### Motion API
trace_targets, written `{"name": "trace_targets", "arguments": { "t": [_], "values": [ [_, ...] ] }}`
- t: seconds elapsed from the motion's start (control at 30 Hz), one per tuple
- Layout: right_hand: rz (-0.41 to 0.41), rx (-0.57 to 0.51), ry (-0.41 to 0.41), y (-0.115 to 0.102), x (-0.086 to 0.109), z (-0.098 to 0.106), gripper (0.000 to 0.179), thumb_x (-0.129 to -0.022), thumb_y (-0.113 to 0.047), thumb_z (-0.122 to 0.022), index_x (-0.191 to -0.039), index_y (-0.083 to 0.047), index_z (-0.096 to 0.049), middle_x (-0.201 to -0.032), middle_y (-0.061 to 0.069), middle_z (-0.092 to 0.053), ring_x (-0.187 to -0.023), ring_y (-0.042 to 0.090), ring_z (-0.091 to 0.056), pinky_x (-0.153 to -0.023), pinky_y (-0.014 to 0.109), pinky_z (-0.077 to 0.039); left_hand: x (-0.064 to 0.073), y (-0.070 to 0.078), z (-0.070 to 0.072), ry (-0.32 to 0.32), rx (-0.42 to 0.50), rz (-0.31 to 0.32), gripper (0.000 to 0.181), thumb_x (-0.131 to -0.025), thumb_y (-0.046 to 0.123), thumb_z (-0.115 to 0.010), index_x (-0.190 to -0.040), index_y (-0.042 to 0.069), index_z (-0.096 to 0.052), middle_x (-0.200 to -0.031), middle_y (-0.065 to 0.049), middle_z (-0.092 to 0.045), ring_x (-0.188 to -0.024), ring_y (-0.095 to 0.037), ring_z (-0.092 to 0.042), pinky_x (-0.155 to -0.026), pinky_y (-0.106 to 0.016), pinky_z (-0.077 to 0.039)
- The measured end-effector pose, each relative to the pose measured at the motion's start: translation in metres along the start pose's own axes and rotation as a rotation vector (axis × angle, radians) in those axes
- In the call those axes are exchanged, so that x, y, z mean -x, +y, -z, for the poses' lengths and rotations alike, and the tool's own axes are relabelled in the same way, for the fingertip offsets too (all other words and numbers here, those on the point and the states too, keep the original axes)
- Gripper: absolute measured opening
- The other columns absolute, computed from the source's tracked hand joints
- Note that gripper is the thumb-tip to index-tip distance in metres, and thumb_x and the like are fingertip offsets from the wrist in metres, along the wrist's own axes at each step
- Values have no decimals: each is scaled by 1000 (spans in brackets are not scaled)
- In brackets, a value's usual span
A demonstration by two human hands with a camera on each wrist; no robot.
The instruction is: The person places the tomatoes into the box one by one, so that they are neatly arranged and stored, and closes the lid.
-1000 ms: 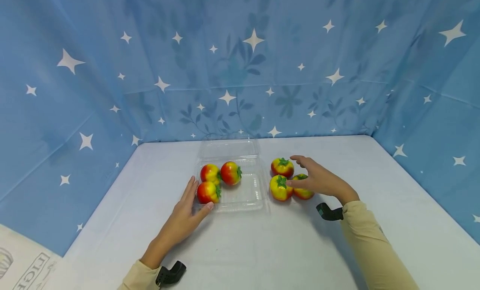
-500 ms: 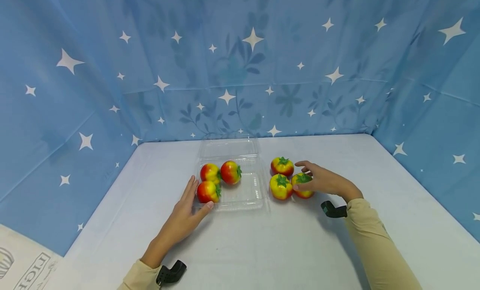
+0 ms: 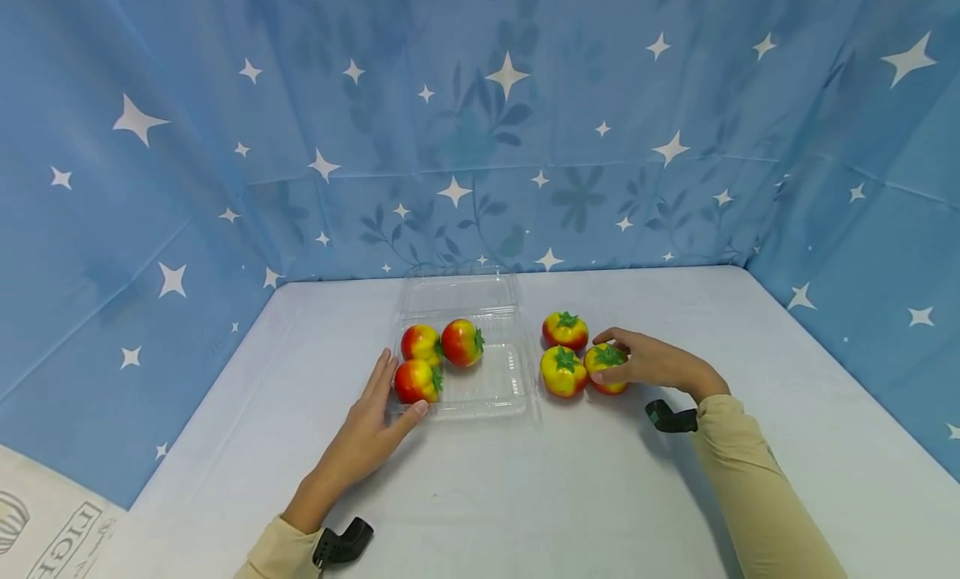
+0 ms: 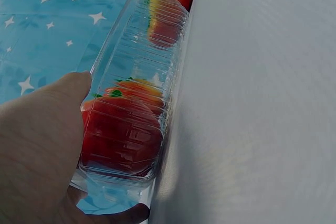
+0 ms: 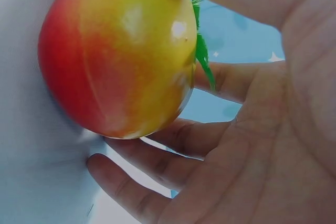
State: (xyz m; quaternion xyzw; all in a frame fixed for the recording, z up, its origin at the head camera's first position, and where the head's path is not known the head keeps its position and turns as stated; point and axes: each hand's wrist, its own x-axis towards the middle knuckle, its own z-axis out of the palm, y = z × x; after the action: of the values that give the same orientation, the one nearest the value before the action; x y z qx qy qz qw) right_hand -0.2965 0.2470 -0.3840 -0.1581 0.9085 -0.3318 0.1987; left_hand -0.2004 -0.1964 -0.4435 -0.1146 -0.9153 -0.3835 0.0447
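Note:
On the white table stands a clear plastic clamshell container (image 3: 480, 387), its lid (image 3: 459, 294) folded back, with three red and yellow toy tomatoes (image 3: 461, 343) in its left part. My left hand (image 3: 367, 433) rests at its front left corner, fingers straight along the left side and thumb at the front rim (image 4: 90, 74). Right of the container, three more lie grouped on the table. My right hand (image 3: 656, 362) holds the rightmost toy tomato (image 5: 118, 56), thumb over its near side and fingers curled behind it. Its green leafy top (image 5: 203, 59) faces the palm.
Two toy tomatoes lie beside the held one: one at the back (image 3: 565, 331) and one in front (image 3: 562, 372), close to the container's right wall. A blue star-patterned curtain (image 3: 480, 146) closes off the back and sides of the table. Printed cloth (image 3: 60, 521) shows at lower left.
My right hand has moved slightly right, away from the front toy tomato, and closed its fingers round the rightmost one. My left hand and the container have stayed in place.

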Motion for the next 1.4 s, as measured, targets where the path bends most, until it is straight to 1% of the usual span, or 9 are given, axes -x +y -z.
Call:
{"name": "trace_targets", "arguments": {
  "t": [0.53, 0.7, 0.87, 0.93, 1.0, 1.1, 1.23, 1.3, 1.4],
  "values": [
    [28, -10, 32, 11, -1, 4, 73, -95, -44, -79, -151, -4, -54, -147, 30, -51, -132, 48, -49, -107, 67, -46, 0, 0, -1, -5, 0, 4, 97, -103, 54, -66, -172, 5, -18, -180, -12, -5, -162, -39, -17, -121, -63, -23],
    [20, -16, 46, 13, 1, 8, 73, -96, -40, -77, -153, -3, -51, -148, 32, -50, -130, 47, -51, -106, 65, -47, 0, -1, -1, -2, -4, 1, 97, -103, 56, -66, -172, 6, -19, -180, -11, -5, -162, -39, -17, -121, -64, -23],
    [22, -46, 93, 13, 5, 13, 73, -100, -34, -74, -158, -2, -44, -148, 33, -48, -120, 41, -58, -99, 55, -56, 0, 0, -1, -3, -11, 3, 97, -103, 56, -66, -172, 5, -19, -180, -11, -5, -162, -39, -17, -121, -64, -23],
    [42, -63, 121, 13, 7, 14, 71, -101, -30, -73, -159, -2, -43, -149, 32, -47, -120, 42, -57, -96, 52, -58, 0, 0, -1, -3, -13, 3, 97, -103, 55, -66, -172, 5, -18, -180, -11, -5, -162, -40, -17, -121, -64, -23],
    [72, -68, 150, 12, 7, 16, 69, -102, -27, -72, -160, -3, -43, -152, 31, -46, -125, 46, -53, -97, 54, -58, 0, 0, 0, -4, -13, 5, 97, -103, 55, -66, -172, 5, -18, -180, -11, -5, -162, -39, -17, -121, -63, -23],
    [115, -61, 189, 11, 8, 18, 65, -103, -24, -71, -159, -4, -45, -154, 28, -46, -132, 50, -46, -103, 61, -53, 0, 0, 0, -3, -17, 3, 97, -104, 55, -66, -172, 5, -18, -180, -12, -5, -162, -40, -17, -121, -63, -23],
    [172, -57, 233, 9, 8, 19, 61, -104, -18, -69, -160, -6, -46, -160, 25, -44, -142, 50, -39, -113, 74, -35, -1, 0, 0, -1, -18, -2, 98, -103, 56, -65, -172, 4, -18, -180, -12, -6, -162, -40, -17, -121, -63, -23],
    [193, -65, 251, 8, 8, 19, 60, -104, -15, -67, -160, -7, -47, -163, 24, -42, -146, 49, -34, -115, 78, -27, 0, 0, 0, -2, -14, -4, 98, -103, 56, -65, -171, 4, -17, -179, -12, -6, -162, -39, -17, -121, -62, -23],
    [208, -87, 269, 4, 8, 18, 58, -104, -11, -66, -160, -8, -48, -164, 21, -40, -149, 47, -32, -117, 78, -24, 0, 0, 1, -4, -7, -5, 98, -104, 55, -66, -171, 3, -17, -179, -12, -6, -162, -39, -16, -122, -62, -23]
  ]
}}
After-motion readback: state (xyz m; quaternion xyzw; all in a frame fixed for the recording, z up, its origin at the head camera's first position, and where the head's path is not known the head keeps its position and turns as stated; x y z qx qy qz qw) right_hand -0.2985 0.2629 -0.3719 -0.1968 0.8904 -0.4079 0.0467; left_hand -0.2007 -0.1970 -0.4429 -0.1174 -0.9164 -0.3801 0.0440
